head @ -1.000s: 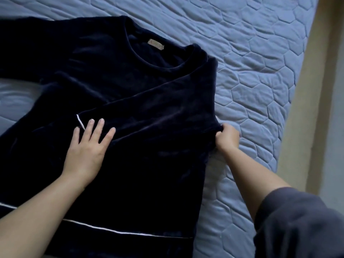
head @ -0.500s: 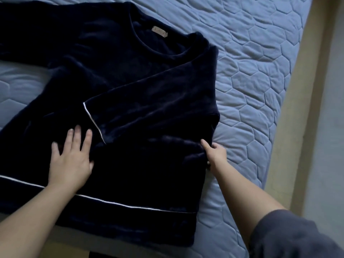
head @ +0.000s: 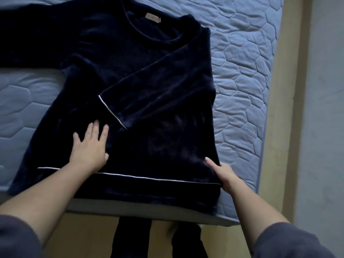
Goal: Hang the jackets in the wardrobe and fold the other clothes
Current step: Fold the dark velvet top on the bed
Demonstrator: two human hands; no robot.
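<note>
A dark navy velvet top with thin white piping lies flat on the blue quilted mattress. Its right sleeve is folded across the chest, cuff pointing toward the lower left. The other sleeve stretches off to the far left. My left hand lies flat on the cloth just below that cuff, fingers spread. My right hand grips the top's right side edge near the hem, thumb on top and fingers tucked under the fabric.
The mattress's near edge runs just under the hem. Below it is yellowish floor, where my dark-clad legs stand. A beige strip and grey wall border the bed on the right.
Both hands slid down the top toward the hem; the right hand moved from mid-side to near the bottom edge. The view shifted back, showing the mattress edge and floor.
</note>
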